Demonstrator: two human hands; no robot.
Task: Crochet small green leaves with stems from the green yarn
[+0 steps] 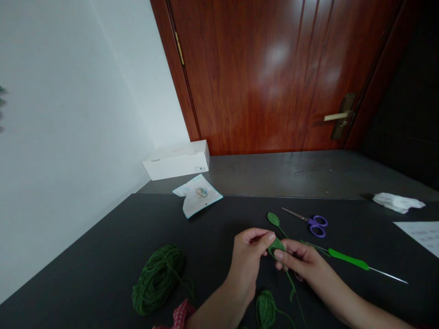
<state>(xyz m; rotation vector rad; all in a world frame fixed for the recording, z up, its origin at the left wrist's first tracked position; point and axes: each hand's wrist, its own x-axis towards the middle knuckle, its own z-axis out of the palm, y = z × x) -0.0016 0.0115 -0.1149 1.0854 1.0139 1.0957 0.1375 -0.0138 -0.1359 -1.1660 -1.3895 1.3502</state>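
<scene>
Between my two hands is a small green crocheted leaf (276, 246), pinched at its left edge by my left hand (252, 249) and at its lower right by my right hand (298, 259). A thin yarn tail hangs from it toward the table's front. Just beyond my fingers lies another green crocheted leaf (273, 219) with a yarn tail. A larger green leaf-shaped piece (265, 308) rests below my hands. To the right of my right hand is a crochet hook with a green handle (348, 259); its left end is partly hidden by loose green yarn.
A skein of dark green yarn (159, 278) sits left of my left arm. Purple-handled scissors (313, 222) lie beyond my right hand. Farther back are a white pouch (202, 195), a white box (178, 161), a crumpled white packet (398, 201) and a printed sheet (421, 233).
</scene>
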